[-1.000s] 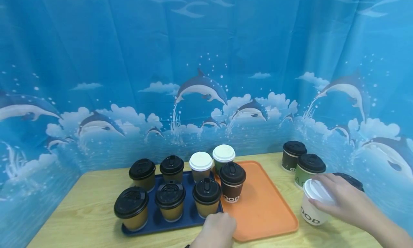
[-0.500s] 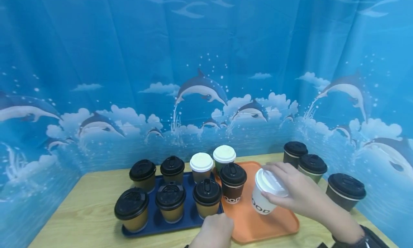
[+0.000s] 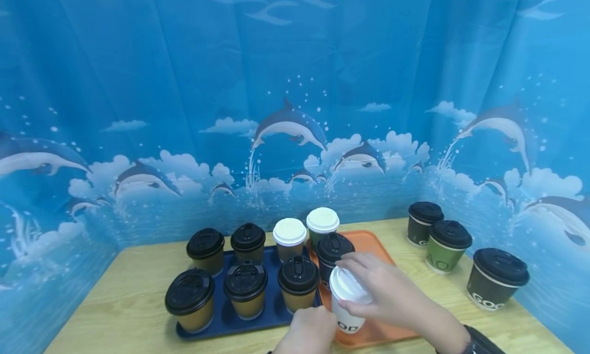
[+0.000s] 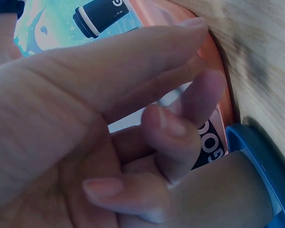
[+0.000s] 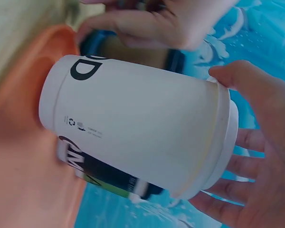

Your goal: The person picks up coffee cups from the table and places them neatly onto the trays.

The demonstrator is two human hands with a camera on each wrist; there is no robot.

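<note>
My right hand (image 3: 384,292) grips a white paper coffee cup (image 3: 346,305) by its white lid, thumb on one side and fingers on the other. In the right wrist view, the cup (image 5: 133,123) has its base over the orange tray (image 5: 19,175); whether it touches is unclear. A black-lidded dark cup (image 3: 333,249) stands just behind it. Near the front where the two trays meet, my left hand (image 3: 311,331) has loosely curled fingers. The left wrist view shows nothing within those fingers (image 4: 166,128); whether they touch a tray is unclear.
A navy tray (image 3: 230,327) on the left carries several brown cups, mostly black-lidded. A white-lidded green cup (image 3: 322,222) stands at the back of the orange tray (image 3: 375,244). To the right are a green cup (image 3: 444,254) and two dark cups, one nearest the front (image 3: 493,287).
My right hand has carried the white cup leftward from the table's right side to the front left of the orange tray. My left hand has hardly moved.
</note>
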